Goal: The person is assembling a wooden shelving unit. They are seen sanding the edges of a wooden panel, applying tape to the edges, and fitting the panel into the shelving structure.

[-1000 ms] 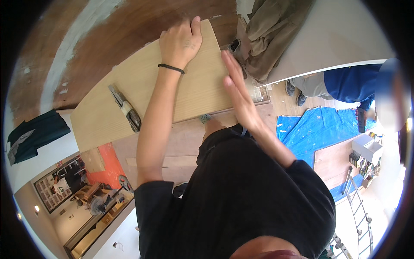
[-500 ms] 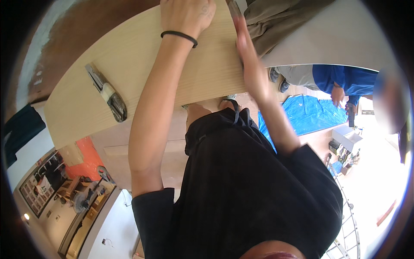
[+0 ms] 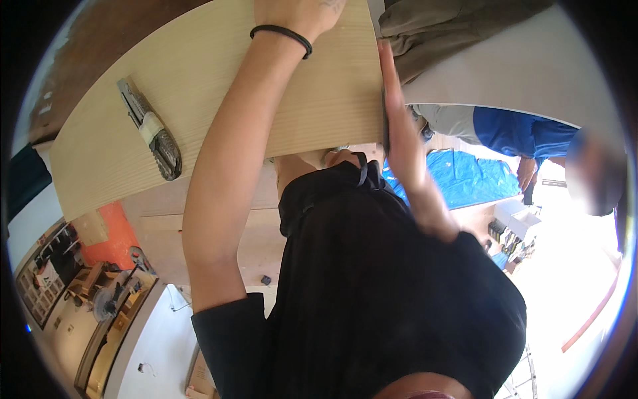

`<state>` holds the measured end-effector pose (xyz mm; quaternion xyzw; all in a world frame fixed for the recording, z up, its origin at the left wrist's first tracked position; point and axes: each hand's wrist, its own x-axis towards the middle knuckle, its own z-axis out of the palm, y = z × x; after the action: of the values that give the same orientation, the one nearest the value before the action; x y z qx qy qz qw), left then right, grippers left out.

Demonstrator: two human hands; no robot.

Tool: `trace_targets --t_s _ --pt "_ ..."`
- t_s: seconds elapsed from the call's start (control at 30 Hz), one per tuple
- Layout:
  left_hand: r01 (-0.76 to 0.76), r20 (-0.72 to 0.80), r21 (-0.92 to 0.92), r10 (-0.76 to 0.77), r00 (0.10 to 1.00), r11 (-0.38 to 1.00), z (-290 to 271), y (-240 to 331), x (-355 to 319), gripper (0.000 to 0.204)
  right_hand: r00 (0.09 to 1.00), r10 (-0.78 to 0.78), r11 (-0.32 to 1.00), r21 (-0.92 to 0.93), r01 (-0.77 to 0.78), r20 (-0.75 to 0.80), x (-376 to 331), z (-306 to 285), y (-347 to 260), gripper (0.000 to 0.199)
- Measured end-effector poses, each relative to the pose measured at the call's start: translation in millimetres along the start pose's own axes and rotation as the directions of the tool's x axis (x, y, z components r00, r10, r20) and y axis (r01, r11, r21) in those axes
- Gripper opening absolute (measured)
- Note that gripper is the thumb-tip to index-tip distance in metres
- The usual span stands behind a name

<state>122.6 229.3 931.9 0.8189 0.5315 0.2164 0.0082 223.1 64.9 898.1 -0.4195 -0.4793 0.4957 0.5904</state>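
A pale wood-grained board (image 3: 332, 93) spreads below the person, its far edge curving round to the left and its near edge running just in front of the waist. On its left part lies a cutter (image 3: 151, 130) with a taped handle. The left hand (image 3: 296, 13) is over the board's far part, cut by the upper border, so I cannot tell how its fingers stand. The right hand (image 3: 401, 126) is stretched flat and narrow along the board's right edge; a dark strip (image 3: 385, 123) shows there, though blur hides whether the hand holds it.

Brown cloth (image 3: 432, 26) lies beyond that edge, beside a pale grey surface (image 3: 498, 73). To the right, a person in a blue top (image 3: 502, 132) is near a crumpled blue sheet (image 3: 458, 176) and a white box (image 3: 517, 218). Lower left are an orange-red panel (image 3: 121, 233) and a fan (image 3: 105, 304).
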Motion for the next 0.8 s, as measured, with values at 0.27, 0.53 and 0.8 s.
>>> trace_targets --t_s 0.27,0.53,0.8 --pt "-0.064 -0.123 -0.009 0.063 0.990 0.998 5.7 -2.4 0.0 0.042 0.997 0.078 0.971 -0.228 -0.072 0.016 2.9 -2.9 -1.4 0.078" --pt "-0.003 -0.068 -0.023 0.001 0.998 1.000 4.9 6.1 -5.4 0.040 0.999 0.033 0.953 -0.304 -0.021 0.036 14.1 -6.7 -12.6 0.061" --pt "-0.030 -0.093 -0.050 0.025 0.995 0.998 1.1 -2.3 -4.8 0.039 0.995 0.077 0.979 -0.192 -0.063 0.069 -7.9 -6.6 -1.4 0.069"
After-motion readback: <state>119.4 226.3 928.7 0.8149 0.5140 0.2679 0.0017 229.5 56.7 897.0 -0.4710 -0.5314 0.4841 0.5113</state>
